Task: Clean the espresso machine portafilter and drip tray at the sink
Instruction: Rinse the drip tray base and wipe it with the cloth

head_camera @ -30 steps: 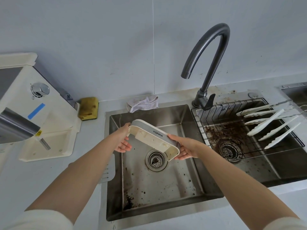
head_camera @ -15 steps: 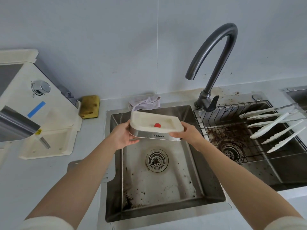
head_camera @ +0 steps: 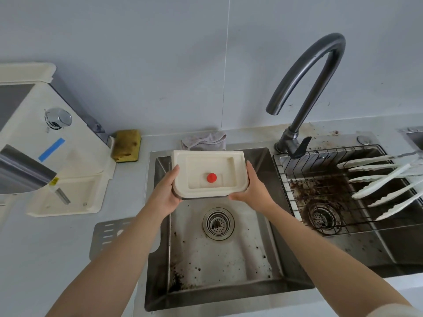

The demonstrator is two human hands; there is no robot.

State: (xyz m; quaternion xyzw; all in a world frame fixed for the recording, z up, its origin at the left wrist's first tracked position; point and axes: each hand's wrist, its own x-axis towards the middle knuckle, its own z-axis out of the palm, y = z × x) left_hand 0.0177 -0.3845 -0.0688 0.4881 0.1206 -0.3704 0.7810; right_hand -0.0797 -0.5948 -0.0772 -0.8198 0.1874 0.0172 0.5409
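Grey worktop (head_camera: 57,259) wraps round a steel sink (head_camera: 229,271) whose floor is speckled with dark coffee dirt. Over the basin, at 12 o'clock from the drain (head_camera: 218,223), the cream drip tray (head_camera: 201,167) is held level and open side up, its red float (head_camera: 211,177) in the middle. The left grip (head_camera: 166,195) clasps the tray's left end and the right grip (head_camera: 254,191) its right end, thumbs on the rim.

No pool shows inside, so emptying looks done. Washing seems not yet begun: no water falls from the tap (head_camera: 315,72) at 2 o'clock, and the sponge (head_camera: 127,145) at 10 o'clock lies untouched. The tray's metal grille (head_camera: 109,234) waits on the worktop at 8 o'clock. I cannot pick out the portafilter, so that part likely remains.
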